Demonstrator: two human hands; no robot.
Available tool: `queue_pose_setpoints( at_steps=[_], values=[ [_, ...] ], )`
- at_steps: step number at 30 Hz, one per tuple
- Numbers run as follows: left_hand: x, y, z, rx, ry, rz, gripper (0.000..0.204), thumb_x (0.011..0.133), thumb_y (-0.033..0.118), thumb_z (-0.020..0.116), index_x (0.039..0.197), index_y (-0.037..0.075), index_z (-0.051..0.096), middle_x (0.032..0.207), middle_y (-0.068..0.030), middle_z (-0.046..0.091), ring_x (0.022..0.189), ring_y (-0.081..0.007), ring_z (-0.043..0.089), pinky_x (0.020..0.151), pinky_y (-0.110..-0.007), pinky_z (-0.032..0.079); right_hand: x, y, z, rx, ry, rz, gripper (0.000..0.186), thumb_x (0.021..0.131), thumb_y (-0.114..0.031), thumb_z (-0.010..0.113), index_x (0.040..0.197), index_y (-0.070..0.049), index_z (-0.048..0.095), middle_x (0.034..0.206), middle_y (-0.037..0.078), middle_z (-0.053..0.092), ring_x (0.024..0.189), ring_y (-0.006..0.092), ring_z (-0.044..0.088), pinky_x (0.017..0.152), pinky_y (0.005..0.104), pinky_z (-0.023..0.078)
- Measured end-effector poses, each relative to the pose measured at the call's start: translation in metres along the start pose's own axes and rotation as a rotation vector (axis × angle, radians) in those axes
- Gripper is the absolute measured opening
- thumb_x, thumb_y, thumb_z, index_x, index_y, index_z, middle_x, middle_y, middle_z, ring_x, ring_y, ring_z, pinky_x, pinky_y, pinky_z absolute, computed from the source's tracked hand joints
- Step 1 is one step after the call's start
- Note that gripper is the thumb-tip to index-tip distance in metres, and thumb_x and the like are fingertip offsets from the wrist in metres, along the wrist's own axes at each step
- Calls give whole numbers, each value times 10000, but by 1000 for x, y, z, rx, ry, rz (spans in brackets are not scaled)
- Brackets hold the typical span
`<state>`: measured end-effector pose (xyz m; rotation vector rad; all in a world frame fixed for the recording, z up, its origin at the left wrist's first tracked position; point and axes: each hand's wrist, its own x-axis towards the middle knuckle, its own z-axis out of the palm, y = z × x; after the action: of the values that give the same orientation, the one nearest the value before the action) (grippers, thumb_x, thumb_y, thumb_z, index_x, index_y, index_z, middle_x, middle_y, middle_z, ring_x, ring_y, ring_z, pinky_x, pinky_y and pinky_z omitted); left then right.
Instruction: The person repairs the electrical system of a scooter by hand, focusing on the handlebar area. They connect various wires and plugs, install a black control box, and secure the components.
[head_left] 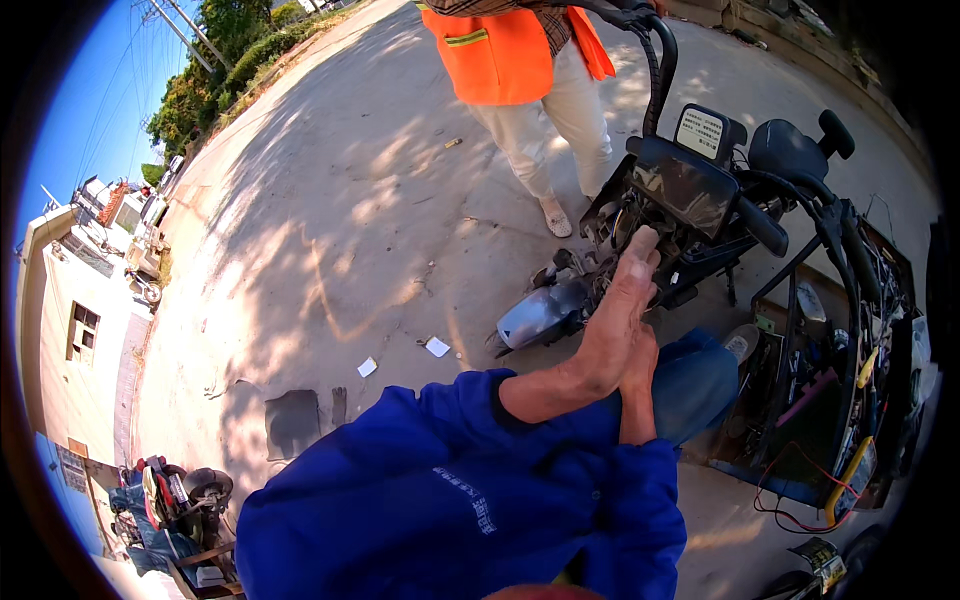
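Observation:
An electric scooter stands before me, its dark front panel (685,190) and open front workings above a silver-grey front fender (545,315). My left hand (632,275) reaches to the exposed parts below the panel. Its thumb side faces up, and most of its fingers are hidden, so what they touch cannot be told. My right hand (640,358) is close beside the left wrist, partly covered by it. Its fingers point toward the scooter's front and are out of sight. Both forearms come out of blue sleeves.
A person in an orange vest (495,60) stands beyond the scooter, near its handlebar. At right, an open box (780,460) holds several tools and a yellow multimeter (852,480) with red leads. White scraps (437,347) and a dark mat (292,425) lie on the concrete.

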<state>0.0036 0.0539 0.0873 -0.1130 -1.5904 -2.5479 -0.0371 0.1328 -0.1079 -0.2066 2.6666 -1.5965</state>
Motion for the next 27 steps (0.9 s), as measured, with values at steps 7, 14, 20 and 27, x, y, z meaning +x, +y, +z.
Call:
queue_pose_setpoints(
  at_steps=[7,14,20,27],
  values=[
    [-32,2,140,257,-588,771,691,984,443,512,1484,7,319,1565,-266,328,1456,-395,318,1177,-487,279,-4,1,-13,58,23,101,195,906,-99,721,1024,52,683,1005,193,692,845,319,704,784,420,536],
    [-6,-92,72,629,-415,891,266,788,22,732,1042,4,655,1243,-187,643,998,-338,673,770,-431,547,-1,6,-18,34,39,101,197,913,-134,726,1010,33,684,984,187,671,880,335,680,813,425,524],
    [-12,-128,7,932,49,362,57,832,128,717,877,128,682,1006,17,722,899,-215,673,811,-411,428,-12,33,-4,60,-18,148,227,926,-172,709,1020,33,678,1018,193,694,903,342,692,809,423,534],
    [-3,-121,3,1003,116,194,38,856,191,703,890,192,719,963,83,729,899,-150,693,858,-477,381,-23,33,-11,39,-24,106,225,926,-169,708,1019,34,679,1008,185,696,894,329,690,803,415,534]
  ],
)
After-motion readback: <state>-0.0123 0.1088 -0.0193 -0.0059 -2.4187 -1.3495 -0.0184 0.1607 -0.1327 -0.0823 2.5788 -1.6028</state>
